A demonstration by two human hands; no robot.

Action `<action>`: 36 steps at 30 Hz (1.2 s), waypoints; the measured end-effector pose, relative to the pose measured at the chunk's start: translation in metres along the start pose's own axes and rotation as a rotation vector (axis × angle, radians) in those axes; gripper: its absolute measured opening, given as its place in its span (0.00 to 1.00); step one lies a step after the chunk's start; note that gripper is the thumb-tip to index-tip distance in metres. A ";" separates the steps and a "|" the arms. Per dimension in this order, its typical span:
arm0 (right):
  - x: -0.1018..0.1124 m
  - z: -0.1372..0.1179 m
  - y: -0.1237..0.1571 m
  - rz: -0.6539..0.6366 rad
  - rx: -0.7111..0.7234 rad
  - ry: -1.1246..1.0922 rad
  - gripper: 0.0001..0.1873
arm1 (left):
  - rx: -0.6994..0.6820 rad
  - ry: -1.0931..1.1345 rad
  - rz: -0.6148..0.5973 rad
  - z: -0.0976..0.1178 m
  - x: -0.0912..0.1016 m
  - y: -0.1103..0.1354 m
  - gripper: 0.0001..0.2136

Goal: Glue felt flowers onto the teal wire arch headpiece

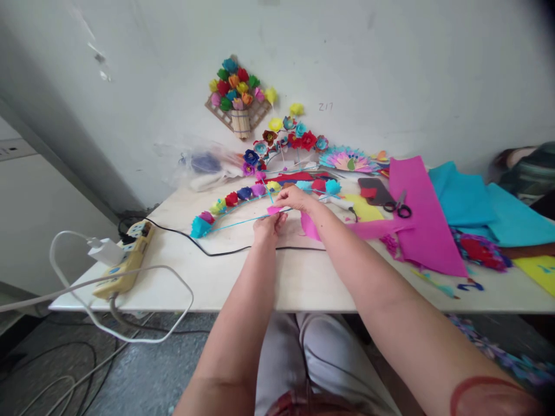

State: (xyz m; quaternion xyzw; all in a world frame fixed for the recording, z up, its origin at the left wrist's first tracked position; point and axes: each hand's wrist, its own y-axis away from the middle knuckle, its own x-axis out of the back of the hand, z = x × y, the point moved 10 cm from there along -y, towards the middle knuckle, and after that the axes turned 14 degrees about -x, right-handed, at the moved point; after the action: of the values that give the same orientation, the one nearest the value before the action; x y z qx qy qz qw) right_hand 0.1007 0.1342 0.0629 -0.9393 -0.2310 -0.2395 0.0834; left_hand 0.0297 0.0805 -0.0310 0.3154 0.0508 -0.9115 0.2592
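My left hand [269, 224] is closed at the thin blue-wrapped wire [234, 223], its fingertips just below a small piece of pink crepe paper [273, 210]. Above it, my right hand [293, 198] pinches that pink piece from the right. A short blue stem [267, 190] slants down to the paper. The wire belongs to a bow-shaped frame whose curved side carries several paper flowers [245, 193], with a turquoise flower [201, 226] at its left end. A long pink crepe strip [311, 226] lies under my right wrist. Fingers partly hide the contact points.
Scissors [398, 205] lie on a pink crepe sheet [427, 225], near a dark phone-like slab [375, 191]. A glue gun [337, 201] rests behind my right forearm. Turquoise paper [462, 193] is farther right. At left stands a power strip [124, 260]; a black cord [217, 254] crosses the table.
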 end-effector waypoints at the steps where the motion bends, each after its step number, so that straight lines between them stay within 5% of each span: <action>1: -0.002 0.000 -0.001 -0.013 0.007 0.004 0.10 | -0.002 -0.002 -0.005 0.000 0.000 0.000 0.06; 14: -0.006 0.010 -0.002 -0.067 -0.017 -0.001 0.09 | -0.029 -0.038 -0.098 0.002 -0.006 0.000 0.03; 36: -0.010 0.016 0.002 -0.126 -0.015 0.013 0.11 | 0.226 0.048 -0.113 0.002 -0.007 0.011 0.08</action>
State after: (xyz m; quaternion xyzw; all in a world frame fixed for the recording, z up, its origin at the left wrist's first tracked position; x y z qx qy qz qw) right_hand 0.1001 0.1323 0.0439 -0.9220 -0.2872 -0.2521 0.0628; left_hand 0.0387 0.0732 -0.0242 0.3609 -0.0286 -0.9167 0.1690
